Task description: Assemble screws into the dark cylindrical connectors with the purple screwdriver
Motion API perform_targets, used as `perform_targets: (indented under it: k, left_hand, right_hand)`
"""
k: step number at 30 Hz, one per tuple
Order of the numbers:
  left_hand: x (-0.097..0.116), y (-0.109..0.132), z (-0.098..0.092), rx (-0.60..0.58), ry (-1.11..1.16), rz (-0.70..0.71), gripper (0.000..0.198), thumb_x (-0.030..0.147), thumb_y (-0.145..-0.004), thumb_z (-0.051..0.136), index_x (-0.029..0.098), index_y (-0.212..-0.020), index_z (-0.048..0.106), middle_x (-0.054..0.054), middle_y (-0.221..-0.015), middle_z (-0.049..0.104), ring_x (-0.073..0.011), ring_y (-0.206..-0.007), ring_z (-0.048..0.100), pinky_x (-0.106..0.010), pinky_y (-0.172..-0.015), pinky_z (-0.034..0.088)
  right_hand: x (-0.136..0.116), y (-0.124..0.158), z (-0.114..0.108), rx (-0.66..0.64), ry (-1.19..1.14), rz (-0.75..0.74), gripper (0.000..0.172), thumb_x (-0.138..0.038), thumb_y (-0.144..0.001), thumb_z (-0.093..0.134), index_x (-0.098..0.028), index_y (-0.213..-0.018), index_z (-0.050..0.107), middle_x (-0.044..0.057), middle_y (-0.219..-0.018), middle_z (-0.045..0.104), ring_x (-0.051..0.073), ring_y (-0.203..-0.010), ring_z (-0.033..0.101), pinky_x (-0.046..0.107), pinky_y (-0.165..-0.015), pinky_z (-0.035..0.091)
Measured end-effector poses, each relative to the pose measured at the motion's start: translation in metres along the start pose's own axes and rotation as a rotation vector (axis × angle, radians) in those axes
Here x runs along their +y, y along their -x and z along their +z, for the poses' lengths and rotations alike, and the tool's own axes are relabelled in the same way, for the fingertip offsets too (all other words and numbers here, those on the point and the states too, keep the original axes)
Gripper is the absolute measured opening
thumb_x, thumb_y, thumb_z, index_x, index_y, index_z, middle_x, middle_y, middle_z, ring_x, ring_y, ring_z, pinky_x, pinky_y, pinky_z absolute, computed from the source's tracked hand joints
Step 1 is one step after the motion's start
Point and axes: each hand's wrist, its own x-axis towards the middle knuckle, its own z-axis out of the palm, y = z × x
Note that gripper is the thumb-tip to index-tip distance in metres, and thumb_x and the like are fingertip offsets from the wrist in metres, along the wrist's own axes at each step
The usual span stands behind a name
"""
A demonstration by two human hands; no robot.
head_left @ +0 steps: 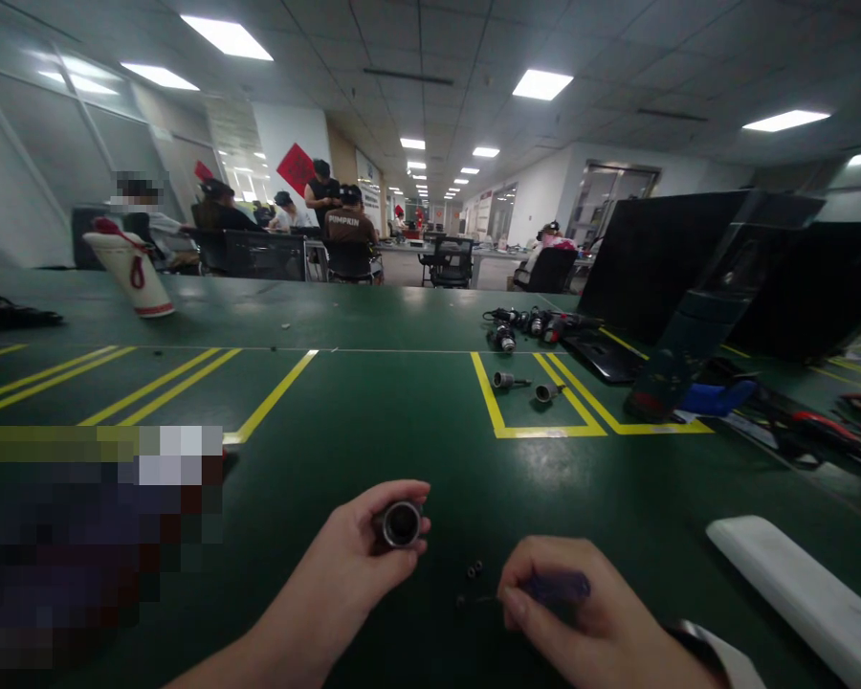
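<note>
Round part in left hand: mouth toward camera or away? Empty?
Toward the camera: the round part in the left hand shows its opening nearly face-on. Cannot tell if empty; too dark inside.

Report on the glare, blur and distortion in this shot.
Head view: ceiling lights burn out to white; head view: the tabletop carries soft sheen; head view: the purple handle in the right hand looks smeared; head view: the bottle leans outward, probably lens distortion.

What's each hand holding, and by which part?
Left hand: metal socket, by its outer side, open end facing the camera. Right hand: screwdriver, by its purple handle, near the shaft.
</note>
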Motion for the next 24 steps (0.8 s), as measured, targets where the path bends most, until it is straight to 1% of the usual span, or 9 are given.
perform_targets:
  k: [2, 4, 6, 9, 11, 15, 18, 21, 24]
  left_hand:
    - [0.001, 0.003, 0.002, -0.004, 0.035, -0.036, 0.047, 0.007, -0.059, 0.062, 0.018, -0.106, 0.061, -0.005, -0.096, 0.071, -0.0219, -0.094, 0.065, -0.034, -0.089, 0.045]
    - [0.002, 0.006, 0.004, 0.001, 0.066, -0.070, 0.048, 0.008, -0.061, 0.060, 0.017, -0.108, 0.061, -0.005, -0.098, 0.071, -0.0223, -0.096, 0.064, -0.035, -0.092, 0.042]
    - [0.003, 0.008, 0.007, 0.008, 0.077, -0.095, 0.045, 0.013, -0.065, 0.061, 0.018, -0.110, 0.061, -0.006, -0.103, 0.071, -0.0229, -0.102, 0.062, -0.036, -0.096, 0.038]
    - [0.004, 0.010, 0.010, 0.020, 0.073, -0.134, 0.043, 0.019, -0.069, 0.062, 0.020, -0.112, 0.061, -0.005, -0.108, 0.069, -0.0234, -0.107, 0.059, -0.037, -0.098, 0.035]
    - [0.003, 0.010, 0.010, 0.022, 0.066, -0.149, 0.043, 0.019, -0.069, 0.063, 0.021, -0.111, 0.062, -0.005, -0.108, 0.070, -0.0237, -0.107, 0.059, -0.037, -0.097, 0.036]
    - [0.001, 0.010, 0.008, 0.019, 0.023, -0.144, 0.043, 0.019, -0.067, 0.063, 0.020, -0.110, 0.063, -0.005, -0.106, 0.071, -0.0242, -0.103, 0.061, -0.037, -0.093, 0.040]
    - [0.000, 0.011, 0.008, 0.019, 0.002, -0.100, 0.041, 0.018, -0.066, 0.062, 0.019, -0.107, 0.064, -0.005, -0.102, 0.072, -0.0236, -0.099, 0.063, -0.037, -0.090, 0.042]
    - [0.000, 0.011, 0.009, -0.007, -0.011, -0.039, 0.041, 0.016, -0.063, 0.062, 0.018, -0.104, 0.066, -0.005, -0.098, 0.073, -0.0237, -0.095, 0.064, -0.036, -0.087, 0.045]
    - [-0.003, 0.010, 0.010, -0.040, -0.031, 0.014, 0.040, 0.014, -0.063, 0.062, 0.018, -0.103, 0.066, -0.006, -0.096, 0.074, -0.0236, -0.093, 0.065, -0.036, -0.086, 0.046]
  right_hand:
    - [-0.005, 0.002, -0.001, -0.080, 0.095, -0.130, 0.012, -0.012, -0.074, 0.054, -0.017, -0.068, 0.062, 0.003, -0.067, 0.063, 0.014, -0.063, 0.056, 0.024, -0.062, 0.043]
    - [-0.006, 0.002, 0.000, -0.141, 0.095, -0.167, 0.012, -0.009, -0.072, 0.055, -0.017, -0.067, 0.063, 0.003, -0.067, 0.063, 0.014, -0.062, 0.055, 0.024, -0.062, 0.043]
    - [0.001, 0.001, 0.003, -0.105, -0.050, -0.059, 0.009, -0.015, -0.074, 0.056, -0.017, -0.068, 0.062, 0.003, -0.065, 0.062, 0.014, -0.061, 0.055, 0.025, -0.060, 0.043]
    - [0.015, -0.004, 0.009, 0.024, -0.542, 0.233, 0.015, -0.030, -0.079, 0.057, -0.017, -0.071, 0.059, 0.001, -0.062, 0.061, 0.014, -0.058, 0.056, 0.025, -0.056, 0.045]
    - [0.021, -0.008, 0.012, 0.084, -0.846, 0.357, 0.019, -0.034, -0.076, 0.061, -0.016, -0.072, 0.058, 0.001, -0.060, 0.061, 0.012, -0.055, 0.056, 0.025, -0.056, 0.046]
    - [0.016, -0.010, 0.010, 0.113, -1.115, 0.390, 0.020, -0.034, -0.073, 0.066, -0.015, -0.071, 0.060, 0.001, -0.059, 0.062, 0.011, -0.053, 0.057, 0.024, -0.056, 0.047]
    - [0.010, -0.003, 0.007, 0.145, -0.979, 0.193, 0.018, -0.034, -0.079, 0.062, -0.017, -0.074, 0.063, 0.002, -0.065, 0.065, 0.012, -0.060, 0.060, 0.023, -0.060, 0.049]
    - [0.007, 0.005, 0.003, 0.118, -0.493, -0.119, 0.011, -0.024, -0.084, 0.056, -0.019, -0.083, 0.066, 0.005, -0.075, 0.069, 0.014, -0.067, 0.064, 0.024, -0.061, 0.052]
    - [0.007, 0.009, 0.003, 0.062, -0.031, -0.439, 0.018, -0.011, -0.083, 0.053, -0.020, -0.095, 0.064, 0.007, -0.081, 0.071, 0.016, -0.073, 0.067, 0.024, -0.064, 0.054]
